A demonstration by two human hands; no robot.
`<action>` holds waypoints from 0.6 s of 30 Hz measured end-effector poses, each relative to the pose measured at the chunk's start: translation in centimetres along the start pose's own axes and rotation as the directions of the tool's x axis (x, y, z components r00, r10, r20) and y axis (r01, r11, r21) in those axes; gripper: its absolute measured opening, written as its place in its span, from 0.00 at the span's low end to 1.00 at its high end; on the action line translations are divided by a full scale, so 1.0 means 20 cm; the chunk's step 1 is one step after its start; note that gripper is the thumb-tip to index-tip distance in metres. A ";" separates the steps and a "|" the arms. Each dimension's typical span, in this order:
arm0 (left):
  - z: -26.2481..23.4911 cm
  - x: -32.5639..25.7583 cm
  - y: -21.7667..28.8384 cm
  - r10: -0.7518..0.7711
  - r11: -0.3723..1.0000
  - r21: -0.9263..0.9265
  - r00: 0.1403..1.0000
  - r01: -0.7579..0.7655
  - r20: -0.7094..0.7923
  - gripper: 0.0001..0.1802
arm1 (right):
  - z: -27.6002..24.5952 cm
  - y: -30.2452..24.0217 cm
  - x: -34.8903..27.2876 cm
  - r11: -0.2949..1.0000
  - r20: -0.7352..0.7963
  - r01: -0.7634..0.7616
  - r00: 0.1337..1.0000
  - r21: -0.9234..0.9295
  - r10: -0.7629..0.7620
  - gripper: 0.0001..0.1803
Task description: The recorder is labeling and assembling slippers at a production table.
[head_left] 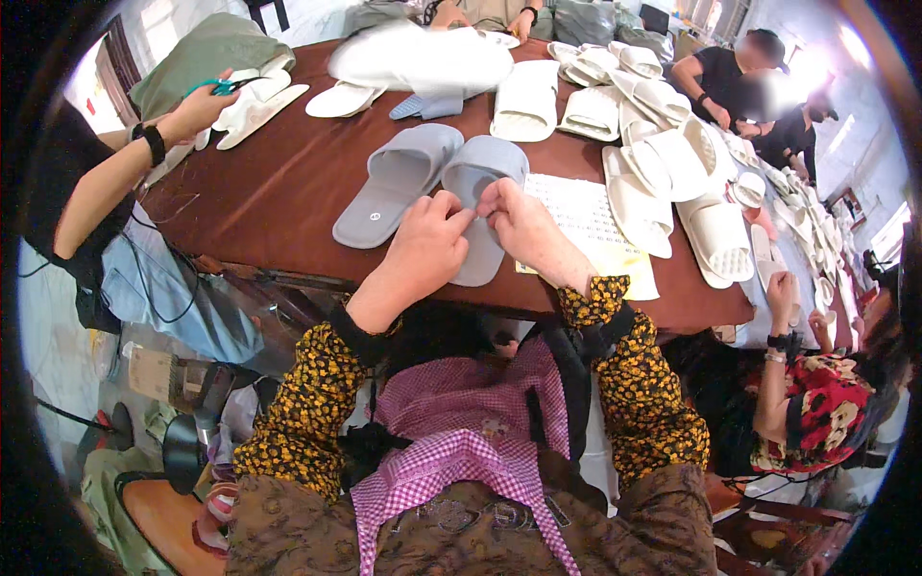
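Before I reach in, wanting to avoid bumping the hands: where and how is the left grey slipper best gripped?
Probably by the heel of the left grey slipper, pinching its edges from the near left: the heel lies exposed, while the left hand is close on its right and the arched strap covers the far part.

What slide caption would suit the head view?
Left hand and right hand close together over a grey slipper on a brown table.

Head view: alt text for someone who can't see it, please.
A person's left grip and right grip nearly meet over the right gray slide sandal of a pair on a brown table. White slide sandals crowd its far and right sides; a printed sheet lies right of the pair. At left, a co-worker's hand holds teal scissors.
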State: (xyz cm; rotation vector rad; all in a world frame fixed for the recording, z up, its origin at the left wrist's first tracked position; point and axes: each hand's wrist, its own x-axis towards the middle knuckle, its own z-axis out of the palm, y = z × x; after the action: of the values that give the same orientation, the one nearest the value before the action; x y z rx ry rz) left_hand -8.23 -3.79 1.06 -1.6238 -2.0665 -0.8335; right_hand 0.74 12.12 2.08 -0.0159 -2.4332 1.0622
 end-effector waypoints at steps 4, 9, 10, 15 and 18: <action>0.00 0.00 -0.01 0.008 0.995 0.097 0.997 -0.015 0.076 0.16 | -0.05 -0.08 -0.01 0.999 0.076 0.000 0.997 -0.042 0.003 0.11; 0.00 0.00 -0.03 0.033 0.997 0.069 0.996 -0.038 0.083 0.16 | -0.18 -0.13 0.08 0.992 0.086 0.116 0.990 -0.052 -0.111 0.10; -0.01 -0.01 -0.03 0.031 0.997 0.070 0.996 -0.037 0.082 0.16 | -0.20 -0.13 0.10 0.996 0.055 0.070 0.996 -0.052 -0.068 0.10; -0.01 0.02 -0.04 0.059 0.996 0.067 0.993 -0.066 0.102 0.15 | -0.21 -0.02 0.23 0.981 -0.061 0.090 0.993 -0.174 -0.102 0.12; -0.01 0.04 -0.03 0.067 0.995 0.061 0.991 -0.075 0.120 0.15 | -0.17 0.08 0.27 0.971 -0.099 -0.013 0.995 -0.237 -0.011 0.15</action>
State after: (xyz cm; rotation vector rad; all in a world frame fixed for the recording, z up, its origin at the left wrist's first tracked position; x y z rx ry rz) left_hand -8.95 -3.43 1.47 -1.7379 -2.0781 -0.6544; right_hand -2.92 16.65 5.31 -0.1457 -2.4545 0.7462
